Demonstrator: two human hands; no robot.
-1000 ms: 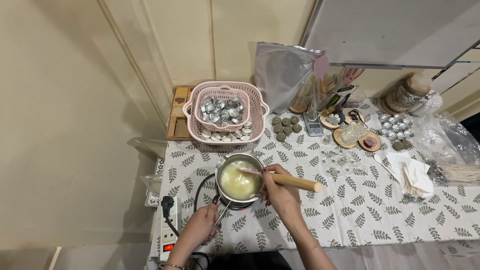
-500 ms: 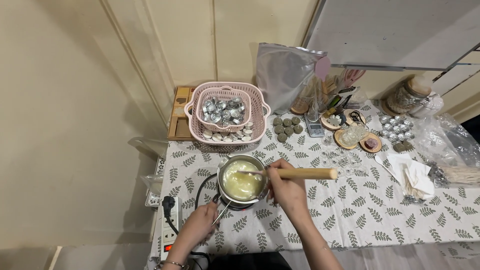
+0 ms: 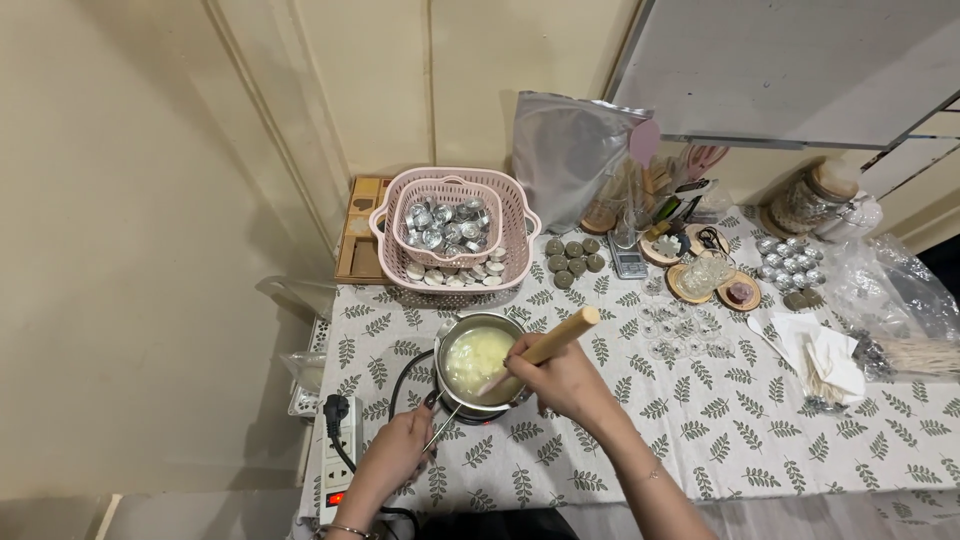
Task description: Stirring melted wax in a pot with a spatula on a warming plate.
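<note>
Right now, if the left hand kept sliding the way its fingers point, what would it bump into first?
Probably the small metal pot of pale yellow liquid. The left hand holds the pot's thin handle, fingers aimed up and right along it toward the pot. Depth is hard to judge from above.

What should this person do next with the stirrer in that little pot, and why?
Probably keep stirring, sweeping toward the pale lumps. The yellowish liquid in the small metal pot looks only partly melted, the right hand holds the wooden-handled stirrer dipped in, and the left hand steadies the pot handle.

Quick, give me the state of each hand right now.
Left hand: closed on the pot handle.
Right hand: closed on the wooden-handled spatula, stirring in the pot.
</note>
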